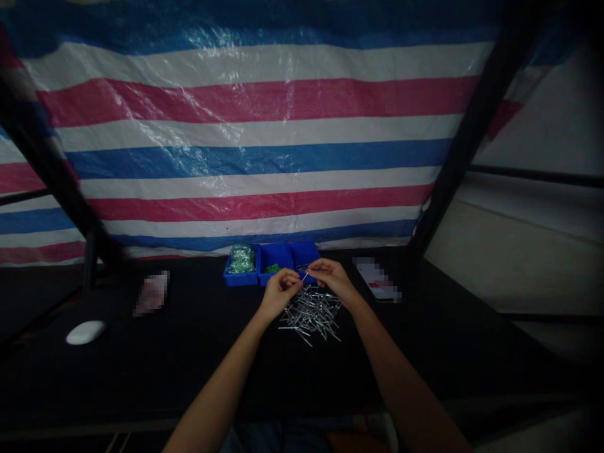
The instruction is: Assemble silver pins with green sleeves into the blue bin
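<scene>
My right hand (332,279) pinches a thin metal rod (305,276), which slants between my two hands. My left hand (282,292) is closed, thumb against fingers, with its fingertips close to the rod's lower end. Whether anything is inside that pinch is too small to tell. Below both hands lies a loose pile of shiny thin metal rods (312,314) on the black table (189,371). Just behind the hands stand three blue bins: the left bin (241,280) holds green and clear small packets (242,258), the middle bin (276,253) some green pieces (272,268), the right bin (306,251) a few rods.
A phone (377,280) lies to the right of the bins. On the left are a white computer mouse (85,332) and a blurred pinkish object (151,293). A striped plastic sheet (264,151) hangs behind the table between dark slanted posts (467,135).
</scene>
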The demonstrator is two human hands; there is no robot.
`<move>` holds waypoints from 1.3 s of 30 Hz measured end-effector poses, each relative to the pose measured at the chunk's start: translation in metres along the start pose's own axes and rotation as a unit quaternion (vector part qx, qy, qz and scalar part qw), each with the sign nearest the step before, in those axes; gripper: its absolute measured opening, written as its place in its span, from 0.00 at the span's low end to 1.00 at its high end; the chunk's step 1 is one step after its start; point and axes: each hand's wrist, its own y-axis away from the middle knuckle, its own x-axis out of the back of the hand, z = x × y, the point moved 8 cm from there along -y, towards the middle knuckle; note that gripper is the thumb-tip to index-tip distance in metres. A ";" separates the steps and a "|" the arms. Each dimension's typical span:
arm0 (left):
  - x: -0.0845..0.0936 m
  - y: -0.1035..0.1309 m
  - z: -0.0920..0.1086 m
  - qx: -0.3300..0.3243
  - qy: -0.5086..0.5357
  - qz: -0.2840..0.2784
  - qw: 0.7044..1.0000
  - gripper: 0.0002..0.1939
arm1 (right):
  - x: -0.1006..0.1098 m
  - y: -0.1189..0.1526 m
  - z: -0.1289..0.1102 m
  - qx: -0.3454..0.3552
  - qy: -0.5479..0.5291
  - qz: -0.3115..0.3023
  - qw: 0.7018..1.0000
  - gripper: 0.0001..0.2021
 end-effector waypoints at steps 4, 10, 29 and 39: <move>0.015 -0.004 0.000 -0.010 0.013 0.048 0.999 0.12 | -0.002 0.002 -0.003 0.002 0.003 -0.008 1.000 0.13; 0.026 -0.006 -0.001 -0.019 0.008 0.082 0.996 0.12 | -0.009 0.003 -0.003 -0.002 0.037 -0.036 0.999 0.14; 0.075 0.028 0.036 -0.094 -0.354 0.215 0.905 0.14 | 0.036 -0.011 0.034 -0.003 0.066 0.141 0.988 0.18; 0.263 0.119 0.062 0.123 -0.660 0.432 0.602 0.34 | 0.032 -0.014 0.034 0.027 0.117 0.138 0.983 0.19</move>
